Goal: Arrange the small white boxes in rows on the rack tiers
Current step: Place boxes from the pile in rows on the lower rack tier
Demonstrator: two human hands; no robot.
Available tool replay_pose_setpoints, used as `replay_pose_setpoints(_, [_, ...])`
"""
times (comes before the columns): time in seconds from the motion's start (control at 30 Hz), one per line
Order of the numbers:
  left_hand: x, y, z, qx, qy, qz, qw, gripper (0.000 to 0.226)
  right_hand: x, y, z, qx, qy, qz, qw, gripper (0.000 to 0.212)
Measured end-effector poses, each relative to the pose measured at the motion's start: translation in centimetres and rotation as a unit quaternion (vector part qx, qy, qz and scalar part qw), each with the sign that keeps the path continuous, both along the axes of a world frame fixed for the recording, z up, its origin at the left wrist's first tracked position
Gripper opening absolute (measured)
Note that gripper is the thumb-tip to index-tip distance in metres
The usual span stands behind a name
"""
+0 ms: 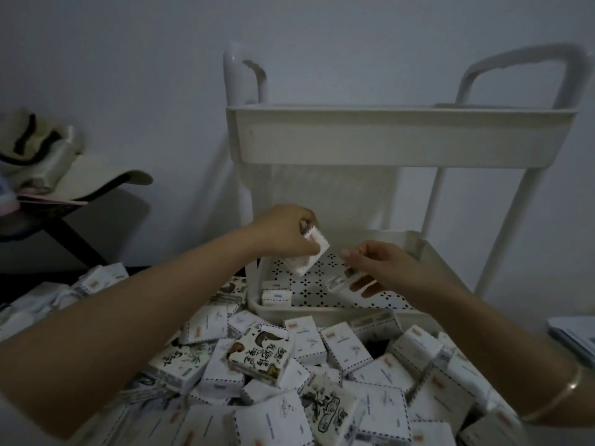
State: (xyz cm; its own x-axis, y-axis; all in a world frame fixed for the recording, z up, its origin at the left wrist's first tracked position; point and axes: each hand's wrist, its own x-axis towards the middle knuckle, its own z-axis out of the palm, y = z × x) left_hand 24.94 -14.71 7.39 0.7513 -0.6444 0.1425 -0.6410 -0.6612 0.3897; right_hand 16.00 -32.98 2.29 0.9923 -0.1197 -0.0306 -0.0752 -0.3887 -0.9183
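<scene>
A white rolling rack stands against the wall, with an upper tier [399, 143] and a lower tier [325, 312] whose floor is perforated. My left hand [286, 230] pinches a small white box [306, 254] above the lower tier's left side. To its right, my right hand [383, 265] holds another small white box [343, 280] just over the perforated floor. Two small white boxes [276, 294] sit in the tier's front left corner. A big heap of white boxes [289, 375] lies in front of the rack, below my arms.
A dark stool at the left carries a cap [96, 181] and bunched cloth. The plain wall runs behind the rack. Papers [576, 336] lie at the right edge. A bangle [560, 394] circles my right wrist.
</scene>
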Motion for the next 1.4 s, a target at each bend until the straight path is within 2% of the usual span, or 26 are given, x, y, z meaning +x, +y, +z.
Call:
replay_pose_setpoints(0.07, [0.8, -0.4, -0.4, 0.107, -0.104, 0.005, 0.989, 0.037, 0.8, -0.1, -0.3, -0.048, -0.012, -0.019, 0.999, 0.023])
replay_pose_setpoints(0.13, [1.5, -0.5, -0.9, 0.178, -0.162, 0.012, 0.97, 0.037, 1.6, -0.3, -0.7, -0.102, -0.021, -0.026, 0.994, 0.015])
replay_pose_setpoints(0.27, [2.1, -0.6, -2.7, 0.263, -0.207, 0.008, 0.942, 0.031, 3.3, -0.3, -1.4, -0.176, -0.037, -0.027, 0.983, 0.059])
replay_pose_setpoints(0.33, [2.1, -0.7, -3.6, 0.292, -0.21, -0.005, 0.933, 0.026, 4.3, -0.2, -1.8, -0.186, -0.042, -0.045, 0.981, 0.062])
replay_pose_setpoints(0.47, [2.2, -0.5, -4.2, 0.343, -0.182, -0.008, 0.922, 0.022, 6.1, 0.0, -2.5, -0.201, -0.061, -0.051, 0.976, 0.044])
replay_pose_setpoints(0.6, [1.9, -0.3, -3.9, 0.372, -0.17, -0.011, 0.912, 0.016, 7.4, 0.9, -2.7, -0.205, -0.089, -0.034, 0.974, 0.038])
replay_pose_setpoints(0.8, [1.5, -0.3, -3.9, 0.402, -0.22, -0.006, 0.889, 0.016, 8.9, 2.5, -3.2, -0.238, -0.104, -0.011, 0.966, 0.038])
replay_pose_setpoints(0.87, [1.3, -0.2, -4.0, 0.424, -0.25, -0.014, 0.87, 0.015, 9.5, 3.3, -3.3, -0.242, -0.108, -0.01, 0.964, 0.038])
replay_pose_setpoints(1.0, [0.8, 0.5, -4.2, 0.47, -0.333, -0.087, 0.813, 0.016, 10.5, 4.9, -3.8, -0.154, -0.076, -0.019, 0.985, 0.039])
replay_pose_setpoints(1.1, [-0.1, 2.2, -3.3, 0.415, -0.391, -0.135, 0.81, 0.017, 10.8, 5.9, -3.9, -0.106, -0.022, 0.026, 0.994, 0.026])
replay_pose_setpoints(1.2, [-0.4, 5.3, -2.6, 0.238, -0.519, -0.182, 0.8, 0.012, 10.5, 6.4, -3.7, -0.078, -0.004, 0.07, 0.995, 0.02])
replay_pose_setpoints(1.27, [-0.5, 7.5, -2.8, 0.142, -0.574, -0.171, 0.788, 0.017, 10.5, 6.5, -3.8, -0.074, 0.012, 0.078, 0.994, 0.021])
replay_pose_setpoints(1.33, [-1.0, 9.1, -3.0, 0.105, -0.594, -0.152, 0.783, 0.017, 10.7, 6.7, -4.3, -0.071, 0.024, 0.07, 0.995, 0.024])
replay_pose_setpoints(1.4, [-1.6, 10.2, -3.7, 0.088, -0.58, -0.147, 0.796, 0.013, 11.0, 6.9, -4.9, -0.065, 0.034, 0.057, 0.996, 0.026])
